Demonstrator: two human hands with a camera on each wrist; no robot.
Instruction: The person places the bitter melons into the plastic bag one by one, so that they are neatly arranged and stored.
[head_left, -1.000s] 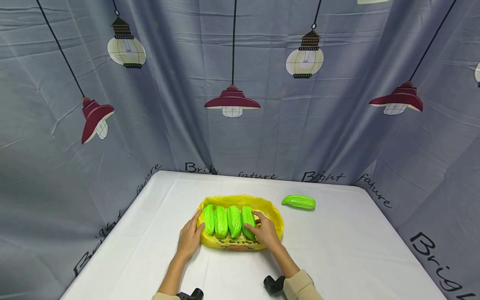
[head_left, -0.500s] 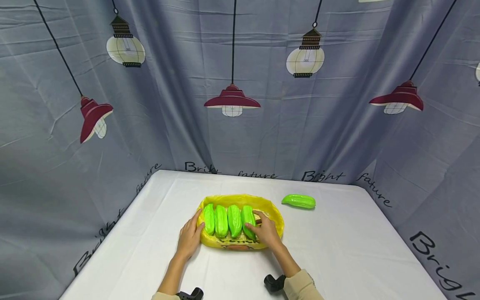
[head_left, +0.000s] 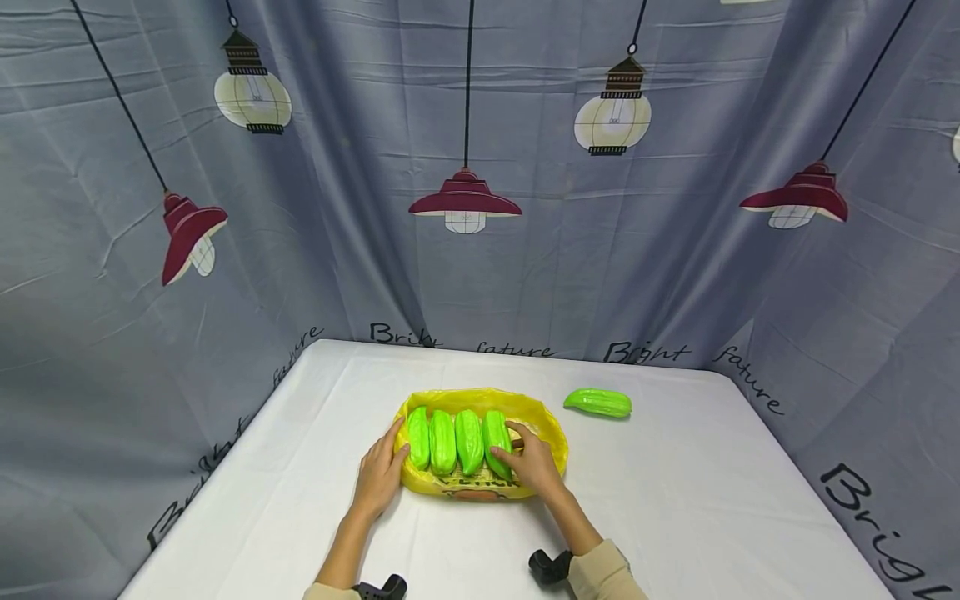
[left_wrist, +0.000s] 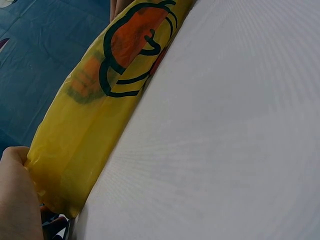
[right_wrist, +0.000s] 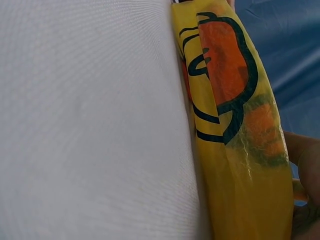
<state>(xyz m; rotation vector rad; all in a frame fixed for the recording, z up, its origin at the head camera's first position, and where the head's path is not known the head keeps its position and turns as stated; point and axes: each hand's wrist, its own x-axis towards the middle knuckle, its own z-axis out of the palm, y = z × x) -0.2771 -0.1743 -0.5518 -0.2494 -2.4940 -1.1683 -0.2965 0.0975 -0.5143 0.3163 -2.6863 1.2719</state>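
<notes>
A yellow plastic bag (head_left: 480, 492), opened out into a low oval with standing sides, lies mid-table. Several bright green ridged vegetables stand side by side in it. My left hand (head_left: 377, 477) holds its left edge, thumb over the rim. My right hand (head_left: 534, 463) reaches inside, thumb and fingertips around the rightmost green vegetable (head_left: 497, 446). In the left wrist view, the bag's printed wall (left_wrist: 85, 140) rises beside part of my left hand (left_wrist: 19, 195). Past the printed bag side (right_wrist: 235, 150) in the right wrist view, part of my right hand (right_wrist: 307, 170) shows.
Another green ridged vegetable (head_left: 598, 403) lies on the white tabletop (head_left: 675, 483), behind and right of the bag. A grey-blue curtain (head_left: 525, 275) printed with lamps hangs around the table's back and sides. Black devices (head_left: 550, 568) sit at both wrists.
</notes>
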